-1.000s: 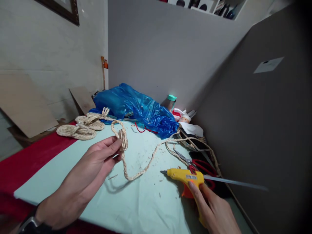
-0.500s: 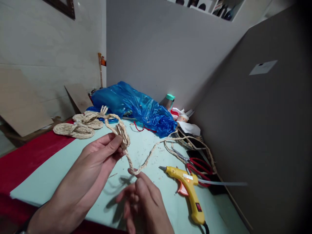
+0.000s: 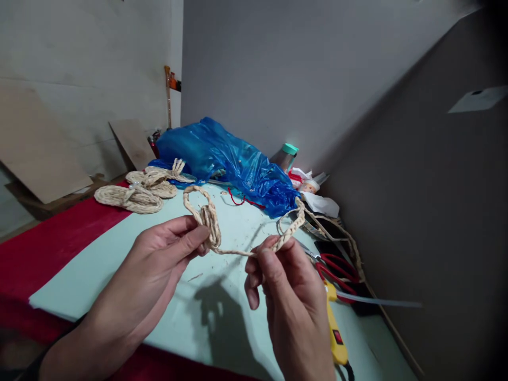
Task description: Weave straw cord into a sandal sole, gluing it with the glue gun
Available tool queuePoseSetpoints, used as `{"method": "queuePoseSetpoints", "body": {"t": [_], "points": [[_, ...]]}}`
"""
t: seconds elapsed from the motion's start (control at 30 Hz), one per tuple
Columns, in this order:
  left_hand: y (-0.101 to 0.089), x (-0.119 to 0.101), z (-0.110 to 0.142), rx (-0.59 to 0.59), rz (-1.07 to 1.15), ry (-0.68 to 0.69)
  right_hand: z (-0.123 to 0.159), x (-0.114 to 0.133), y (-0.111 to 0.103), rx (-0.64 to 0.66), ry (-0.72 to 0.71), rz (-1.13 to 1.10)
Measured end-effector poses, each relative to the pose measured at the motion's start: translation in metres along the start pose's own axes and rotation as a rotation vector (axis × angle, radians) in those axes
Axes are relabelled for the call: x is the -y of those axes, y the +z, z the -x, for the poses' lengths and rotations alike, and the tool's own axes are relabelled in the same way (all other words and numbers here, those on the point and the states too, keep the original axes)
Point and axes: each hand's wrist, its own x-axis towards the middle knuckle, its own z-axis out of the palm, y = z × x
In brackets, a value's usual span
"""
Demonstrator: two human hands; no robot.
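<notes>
Between thumb and fingers, my left hand [image 3: 159,264] pinches a small folded bundle of pale braided cord [image 3: 211,222], with a loop standing up at its top. From that bundle the cord runs right to my right hand [image 3: 289,291], whose thumb and index finger grip it. Past the right hand the braid rises and trails back toward the table's right edge. A yellow glue gun [image 3: 335,333] lies partly hidden behind my right hand, a clear glue stick [image 3: 381,301] poking out of its back. Red-handled scissors [image 3: 337,270] rest just beyond it.
Finished-looking coiled cord bundles [image 3: 129,199] lie at the table's back left. A blue plastic bag [image 3: 230,159] sprawls across the back, beside a jar with a green lid [image 3: 291,149]. Pale green sheeting [image 3: 99,280] covers the red cloth [image 3: 43,254]. A grey wall [image 3: 416,201] borders the right.
My right hand has moved up and right and now pinches the cord, drawing the stretch between the hands nearly level. My left hand keeps its hold on the bundle. The view has shifted slightly.
</notes>
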Motion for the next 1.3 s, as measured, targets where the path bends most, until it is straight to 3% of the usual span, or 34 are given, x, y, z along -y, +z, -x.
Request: {"method": "queuePoseSetpoints", "body": {"t": [0.2, 0.47, 0.97, 1.3], "points": [[0.003, 0.006, -0.002, 0.062, -0.020, -0.032, -0.006, 0.013, -0.005, 0.014, -0.056, 0.199], [0.012, 0.011, -0.004, 0.108, -0.067, -0.088, -0.015, 0.022, -0.011, 0.044, -0.052, 0.241], [0.010, 0.018, -0.004, 0.139, -0.490, 0.019, -0.018, 0.019, -0.025, 0.105, 0.005, 0.265], [0.014, 0.022, -0.004, 0.184, -0.533, 0.058, -0.013, 0.019, -0.027, 0.109, 0.008, 0.326]]}}
